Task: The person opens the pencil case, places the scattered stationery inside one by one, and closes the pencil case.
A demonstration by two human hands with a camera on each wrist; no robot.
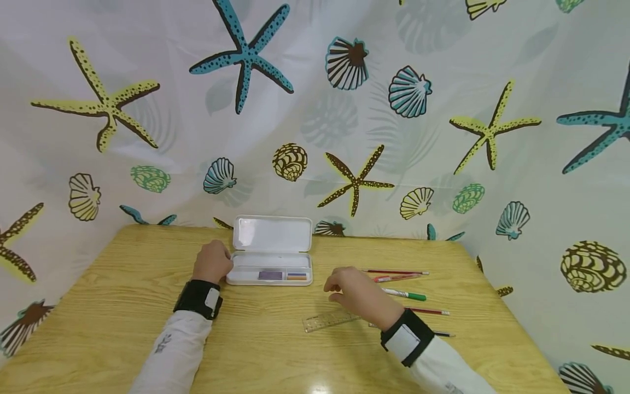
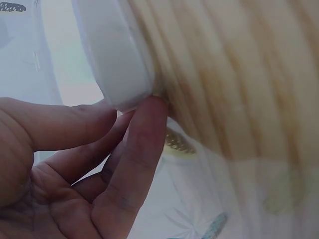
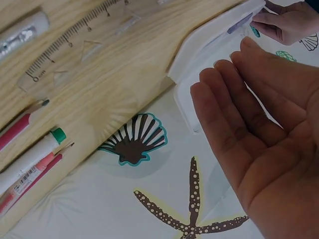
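Observation:
A white pencil case (image 1: 272, 233) stands with its lid raised near the back of the table. My left hand (image 1: 213, 262) pinches its left end between thumb and fingers; the case's white corner (image 2: 119, 69) shows between them in the left wrist view. Inside the case lie a purple block (image 1: 270, 276) and a small blue, white and orange block (image 1: 296, 276). My right hand (image 1: 363, 295) hovers with relaxed fingers and holds nothing, right of the case and above a clear ruler (image 1: 322, 322). In the right wrist view its palm (image 3: 279, 164) shows.
Right of my right hand lie a green-capped marker (image 1: 415, 296), a red pen (image 1: 401, 277), red pencils (image 1: 433, 311) and a dark-tipped pencil (image 1: 444, 334), partly hidden by the wrist. A patterned cloth (image 1: 295, 126) hangs behind the wooden table (image 1: 256, 339).

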